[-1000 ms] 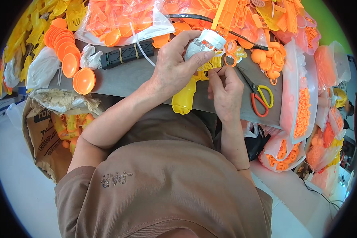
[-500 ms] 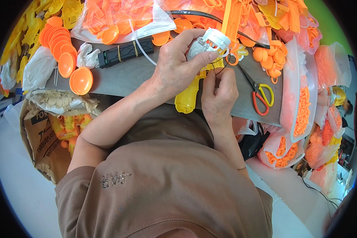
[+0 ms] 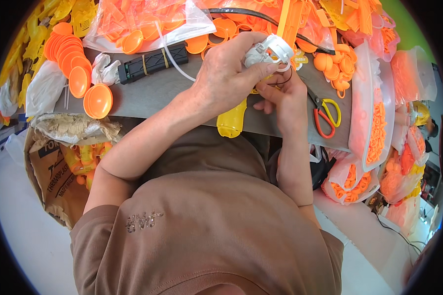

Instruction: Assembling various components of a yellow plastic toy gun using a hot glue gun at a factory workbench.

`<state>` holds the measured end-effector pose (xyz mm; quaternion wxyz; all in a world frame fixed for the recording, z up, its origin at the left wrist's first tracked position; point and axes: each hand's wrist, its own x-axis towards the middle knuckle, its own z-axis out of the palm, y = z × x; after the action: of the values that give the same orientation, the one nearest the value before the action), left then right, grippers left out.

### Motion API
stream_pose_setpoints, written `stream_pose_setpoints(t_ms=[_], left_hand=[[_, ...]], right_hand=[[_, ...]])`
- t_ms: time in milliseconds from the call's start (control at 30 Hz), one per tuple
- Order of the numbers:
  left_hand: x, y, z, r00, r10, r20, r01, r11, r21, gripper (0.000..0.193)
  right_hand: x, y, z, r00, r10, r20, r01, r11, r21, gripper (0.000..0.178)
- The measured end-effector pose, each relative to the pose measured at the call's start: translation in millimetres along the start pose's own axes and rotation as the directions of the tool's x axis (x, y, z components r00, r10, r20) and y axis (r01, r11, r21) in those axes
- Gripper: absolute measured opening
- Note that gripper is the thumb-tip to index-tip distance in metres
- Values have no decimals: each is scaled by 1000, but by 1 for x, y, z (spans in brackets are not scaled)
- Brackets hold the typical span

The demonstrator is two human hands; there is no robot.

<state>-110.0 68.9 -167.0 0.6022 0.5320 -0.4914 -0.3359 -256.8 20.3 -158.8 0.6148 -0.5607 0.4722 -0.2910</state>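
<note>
My left hand [image 3: 225, 64] is closed around a round white plastic part [image 3: 275, 48] with openings in its side. My right hand [image 3: 289, 96] sits just below it, thumb and forefinger pinching a thin dark wire [image 3: 279, 82] that loops close to the white part; its other fingers are loosely curled. Under both hands a yellow translucent plastic body [image 3: 231, 119] reaches over the near edge of the table, its upper part hidden by the hands. Scissors [image 3: 324, 112] with one red and one yellow handle lie to the right.
Stacked orange cups [image 3: 79, 81] and a banded black block [image 3: 152, 65] lie on the grey table [image 3: 172, 93] at left. Orange pieces [image 3: 335, 69] crowd the far right, beside a clear bin [image 3: 358, 98]. A paper sack [image 3: 49, 172] stands at lower left.
My right hand has moved up and slightly right, closer to the white part. The white part has turned a little and shifted right in my left hand.
</note>
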Motion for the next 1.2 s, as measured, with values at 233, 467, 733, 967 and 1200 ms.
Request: stream_pose_setpoints(t_ms=[233, 467, 733, 967, 1200], left_hand=[[1, -4, 0, 1000, 1, 21, -3, 992, 123, 39], [0, -10, 6, 990, 137, -42, -129, 978, 164, 38], [1, -12, 10, 985, 171, 21, -171, 964, 204, 38], [4, -11, 1, 979, 198, 38, -201, 953, 225, 39], [3, -4, 1, 941, 300, 157, -336, 888, 313, 46]], right_hand=[[-17, 9, 14, 996, -55, -74, 64, 992, 112, 35], [-41, 43, 9, 760, -650, 13, 544, 625, -559, 37], [-33, 49, 10, 682, -713, 162, 616, 441, -653, 46], [-34, 28, 5, 728, -640, 247, 617, 454, -643, 37], [-7, -6, -1, 884, -465, -48, 466, 885, -5, 38]])
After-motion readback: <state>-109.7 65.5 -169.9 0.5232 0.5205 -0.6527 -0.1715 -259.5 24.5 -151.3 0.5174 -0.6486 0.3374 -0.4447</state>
